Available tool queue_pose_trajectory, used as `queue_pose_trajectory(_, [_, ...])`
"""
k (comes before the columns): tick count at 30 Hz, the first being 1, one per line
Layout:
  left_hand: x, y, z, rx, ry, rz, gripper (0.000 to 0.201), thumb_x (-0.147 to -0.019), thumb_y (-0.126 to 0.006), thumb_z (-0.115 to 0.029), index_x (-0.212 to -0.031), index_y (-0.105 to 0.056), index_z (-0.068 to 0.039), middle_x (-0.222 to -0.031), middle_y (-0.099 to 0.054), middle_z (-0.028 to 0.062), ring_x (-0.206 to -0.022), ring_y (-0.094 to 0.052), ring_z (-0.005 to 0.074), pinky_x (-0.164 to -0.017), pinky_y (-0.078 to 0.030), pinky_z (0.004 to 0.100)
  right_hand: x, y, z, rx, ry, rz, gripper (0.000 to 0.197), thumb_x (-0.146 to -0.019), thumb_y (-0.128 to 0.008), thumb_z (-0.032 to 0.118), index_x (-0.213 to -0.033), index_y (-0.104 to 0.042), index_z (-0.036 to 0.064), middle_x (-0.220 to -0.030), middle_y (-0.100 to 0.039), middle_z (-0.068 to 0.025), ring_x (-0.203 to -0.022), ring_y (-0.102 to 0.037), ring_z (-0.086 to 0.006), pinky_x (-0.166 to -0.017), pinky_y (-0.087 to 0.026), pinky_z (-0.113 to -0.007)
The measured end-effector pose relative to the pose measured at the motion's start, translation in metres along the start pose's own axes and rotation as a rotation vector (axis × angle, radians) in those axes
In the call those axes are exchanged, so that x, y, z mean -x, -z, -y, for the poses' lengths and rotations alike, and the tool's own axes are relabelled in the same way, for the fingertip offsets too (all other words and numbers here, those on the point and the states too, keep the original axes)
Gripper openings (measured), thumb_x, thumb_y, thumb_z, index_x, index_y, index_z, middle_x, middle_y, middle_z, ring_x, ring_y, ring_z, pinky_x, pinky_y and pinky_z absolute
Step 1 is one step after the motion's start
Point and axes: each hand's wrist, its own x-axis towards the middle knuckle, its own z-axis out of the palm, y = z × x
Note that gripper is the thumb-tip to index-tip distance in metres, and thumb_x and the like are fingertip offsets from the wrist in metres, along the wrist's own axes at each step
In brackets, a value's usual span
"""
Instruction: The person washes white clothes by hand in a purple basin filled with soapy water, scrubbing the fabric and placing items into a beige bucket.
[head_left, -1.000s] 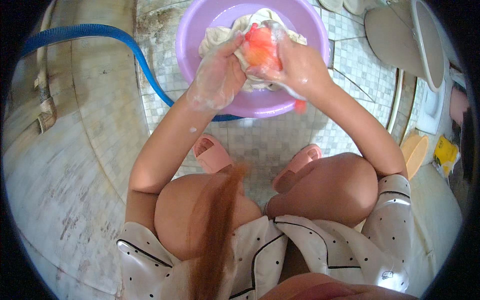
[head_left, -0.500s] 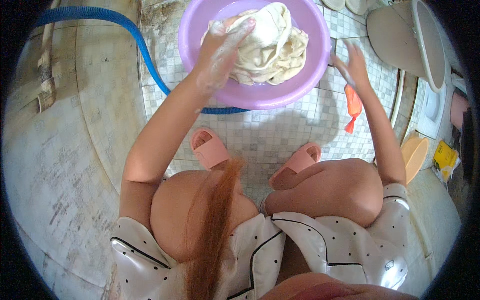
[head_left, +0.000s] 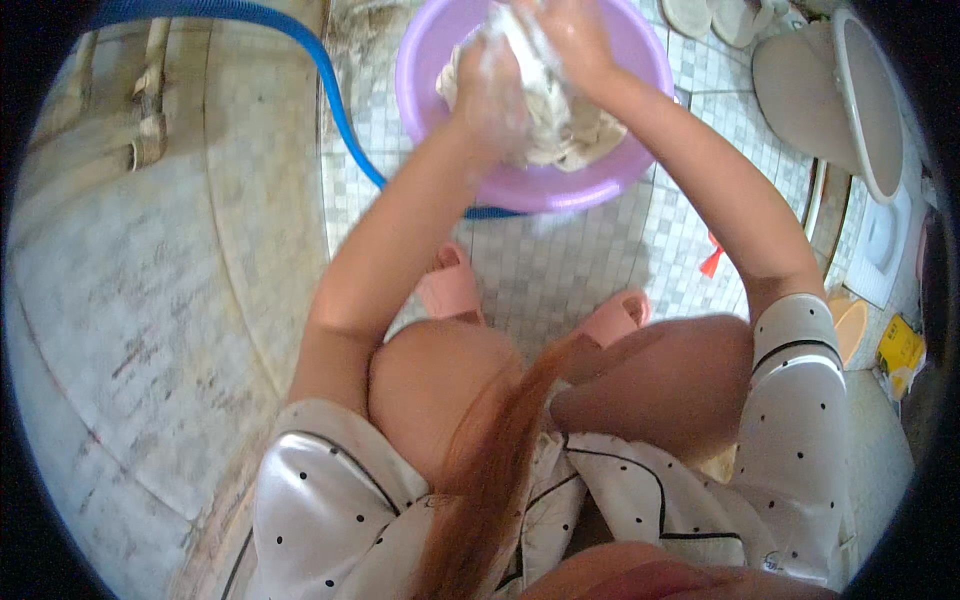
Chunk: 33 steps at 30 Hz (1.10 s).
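A light purple basin [head_left: 560, 190] stands on the tiled floor with a wet, cream-white cloth [head_left: 565, 135] heaped in it. Both my hands are over the basin, wet with suds and blurred by motion. My left hand [head_left: 495, 90] is closed on the cloth's left side. Across from it, my right hand [head_left: 572, 42] grips a raised white fold, which runs up between the two hands. The fingertips are partly lost in the blur and at the top edge.
A blue hose [head_left: 345, 120] curves down the left and under the basin. Right of my right forearm shows the red end of an orange packet [head_left: 712, 258]. A large grey tub [head_left: 815, 95] leans at the right, near pale slippers [head_left: 735, 20] and a yellow packet [head_left: 901, 352].
My right hand has come from beside the basin's right rim onto the cloth. My left hand has closed in on the cloth. The view has shifted slightly.
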Motion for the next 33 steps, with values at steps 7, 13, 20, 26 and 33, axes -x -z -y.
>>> queue_pose_trajectory(7, [-0.048, 0.030, 0.002, 0.213, 0.187, 0.402, 0.041, -0.084, -0.053, -0.035, -0.111, -0.051, -0.005, -0.100, -0.058, 0.0088, -0.092, -0.058, 0.0254, -0.083, -0.047, 0.0386, -0.005, -0.052, -0.026, -0.088, 0.113, -0.312, 0.039, -0.084, -0.057, 0.033, -0.063, -0.058, 0.0003, -0.053, -0.056, -0.0138, -0.049, -0.056, -0.0260, -0.051, -0.044, -0.035])
queue_pose_trajectory(13, [-0.050, 0.011, -0.028, -0.027, 0.304, -0.161, 0.036, -0.090, -0.043, -0.035, -0.103, -0.054, -0.003, -0.095, -0.054, 0.0067, -0.086, -0.053, 0.0185, -0.072, -0.046, 0.0337, 0.020, -0.054, 0.020, -0.011, -0.137, -0.358, 0.042, -0.083, -0.054, 0.036, -0.063, -0.063, -0.0006, -0.057, -0.057, -0.0202, -0.054, -0.059, -0.0330, -0.055, -0.046, -0.041])
queue_pose_trajectory(20, [-0.046, 0.018, -0.016, -0.013, 0.460, -0.011, 0.035, -0.092, -0.040, -0.035, -0.102, -0.053, -0.004, -0.094, -0.056, 0.0078, -0.084, -0.056, 0.0200, -0.074, -0.048, 0.0335, 0.020, -0.063, 0.015, 0.016, -0.161, -0.474, 0.038, -0.083, -0.050, 0.030, -0.063, -0.060, 0.0002, -0.058, -0.056, -0.0196, -0.052, -0.056, -0.0344, -0.054, -0.043, -0.042])
queue_pose_trajectory(26, [-0.062, 0.036, 0.037, -0.645, -0.130, 0.303, 0.053, -0.087, -0.043, -0.044, -0.119, -0.047, -0.003, -0.110, -0.055, 0.0155, -0.104, -0.053, 0.0282, -0.090, -0.040, 0.0374, 0.002, -0.063, -0.048, -0.039, -0.412, -0.406, 0.035, -0.083, -0.050, 0.029, -0.065, -0.061, 0.0012, -0.060, -0.058, -0.0187, -0.056, -0.058, -0.0350, -0.059, -0.046, -0.041])
queue_pose_trajectory(33, [-0.073, 0.023, 0.012, -0.095, 0.650, 0.405, 0.052, -0.088, -0.037, -0.048, -0.120, -0.048, -0.009, -0.116, -0.053, 0.0149, -0.108, -0.050, 0.0251, -0.099, -0.032, 0.0417, 0.021, -0.027, -0.052, -0.248, -0.337, -0.501, 0.032, -0.083, -0.049, 0.019, -0.061, -0.054, -0.0044, -0.053, -0.054, -0.0171, -0.047, -0.054, -0.0260, -0.046, -0.041, -0.036])
